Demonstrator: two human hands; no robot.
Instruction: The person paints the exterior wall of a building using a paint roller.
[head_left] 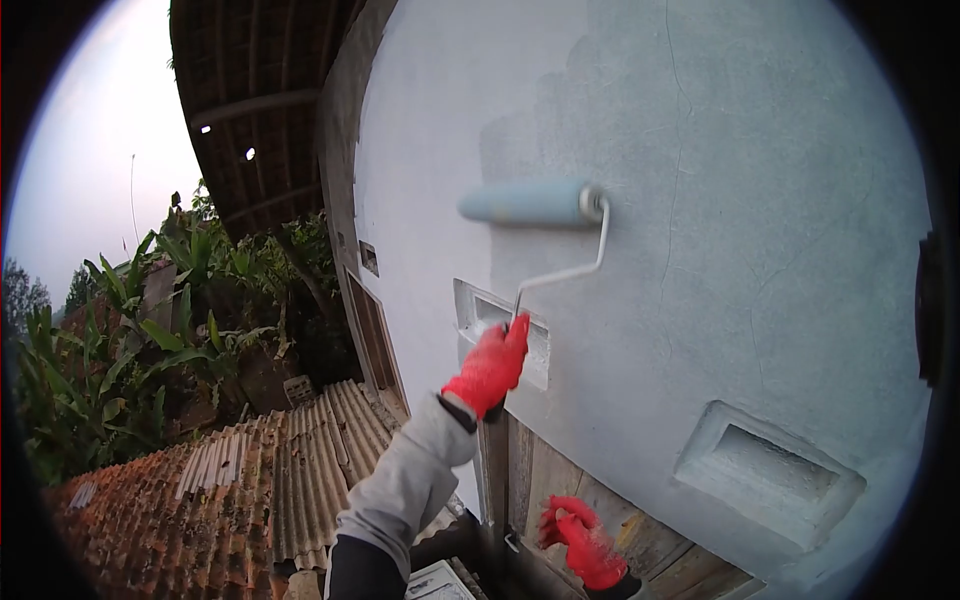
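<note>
My left hand, in a red glove, is closed around the handle of a paint roller. The roller's pale blue sleeve lies sideways against the wall, blurred along its left end, and its bent metal frame runs down to my fist. Lower down, my right hand, also red-gloved, hovers in front of wooden boards with its fingers loosely curled and apart. Nothing shows in it. Around the roller, a darker grey-blue coat meets a paler white area on the left.
Recessed vents break the wall's surface, and thin cracks run down it. Below left lie a tiled roof and corrugated sheets. Wooden boards stand under the wall's lower edge. Banana plants grow beyond, beneath a dark roof overhang.
</note>
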